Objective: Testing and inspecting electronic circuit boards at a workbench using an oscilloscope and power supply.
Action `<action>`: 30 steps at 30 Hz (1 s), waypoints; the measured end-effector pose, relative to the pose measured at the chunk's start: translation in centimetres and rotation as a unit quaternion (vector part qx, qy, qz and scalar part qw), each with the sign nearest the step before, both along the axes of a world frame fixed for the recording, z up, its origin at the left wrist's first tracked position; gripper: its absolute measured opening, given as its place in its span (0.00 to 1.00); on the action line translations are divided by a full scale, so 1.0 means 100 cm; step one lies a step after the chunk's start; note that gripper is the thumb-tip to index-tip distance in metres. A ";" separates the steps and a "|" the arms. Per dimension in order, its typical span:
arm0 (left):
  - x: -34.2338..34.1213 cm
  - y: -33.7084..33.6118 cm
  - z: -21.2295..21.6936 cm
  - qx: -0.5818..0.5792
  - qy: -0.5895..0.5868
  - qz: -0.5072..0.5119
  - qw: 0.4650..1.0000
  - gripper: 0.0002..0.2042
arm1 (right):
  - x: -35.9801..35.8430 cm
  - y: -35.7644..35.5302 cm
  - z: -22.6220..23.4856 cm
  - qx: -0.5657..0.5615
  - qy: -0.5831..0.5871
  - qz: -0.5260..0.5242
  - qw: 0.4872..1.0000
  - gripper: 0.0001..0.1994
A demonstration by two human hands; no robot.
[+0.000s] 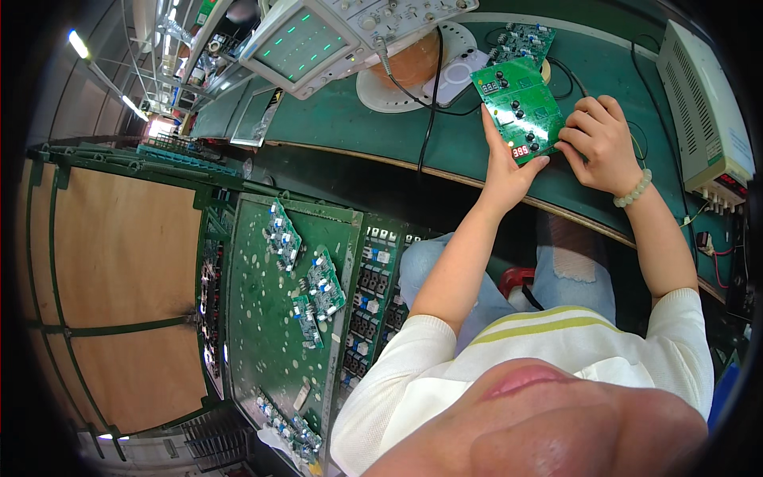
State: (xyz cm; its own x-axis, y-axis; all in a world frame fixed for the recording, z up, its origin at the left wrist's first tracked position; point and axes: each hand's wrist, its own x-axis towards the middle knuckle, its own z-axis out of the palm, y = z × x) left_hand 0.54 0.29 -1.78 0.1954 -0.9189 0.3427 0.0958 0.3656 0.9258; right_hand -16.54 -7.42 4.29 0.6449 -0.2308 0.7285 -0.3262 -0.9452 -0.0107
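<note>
A green circuit board (520, 107) with black round parts and lit digit displays is tilted above the bench's front edge. My left hand (507, 173) grips its near left corner, thumb along the lower edge and a finger up the left side. At the board's right edge, my right hand (602, 145) is closed, fingers curled and thumb by the board. A dark cable (578, 78) runs up to those fingers; what they hold is hidden. Behind the board lies another populated circuit board (522, 41).
An oscilloscope (306, 44) with green traces stands at the back left, beside a white perforated plate (373, 91). A power supply (703, 111) is at the right. To my left, a green-topped cart (262, 318) carries several circuit boards (324, 286). Loose cables cross the green bench (350, 131).
</note>
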 end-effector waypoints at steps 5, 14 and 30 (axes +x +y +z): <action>0.001 0.002 0.000 -0.004 0.009 -0.002 1.000 0.57 | 0.001 -0.002 0.001 -0.005 -0.004 0.009 1.000 0.06; 0.003 0.007 0.013 0.015 0.144 0.003 0.989 0.44 | -0.001 -0.012 -0.011 0.268 -0.120 0.040 0.955 0.15; -0.009 0.007 0.014 0.054 0.340 -0.066 0.936 0.30 | 0.002 -0.007 -0.012 0.582 -0.183 0.208 0.765 0.10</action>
